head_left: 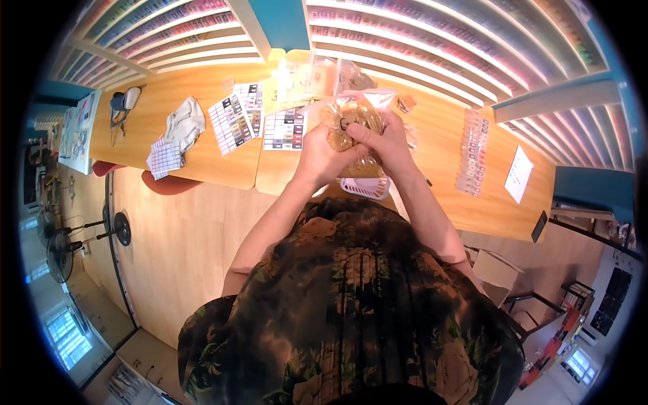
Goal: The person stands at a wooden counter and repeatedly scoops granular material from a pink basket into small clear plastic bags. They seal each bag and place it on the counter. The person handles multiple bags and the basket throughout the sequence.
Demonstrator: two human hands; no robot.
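Observation:
Both my hands grip a clear plastic bag filled with something golden brown, too small and shiny to make out. My left hand wraps round its left side. On the right side, my right hand closes with its thumb pressed across the front of the bag. The bag is held above the near part of the table, its transparent top edge standing up past my fingers. Just below it, a pale basket with slotted sides shows between my forearms. More clear bags with pale and orange contents lie behind my hands.
Colour chart sheets and a grey cloth lie on the wooden table to the left. To the right are strips of small packets, a white card and a dark phone-like slab. Shelves packed with small items line the back.

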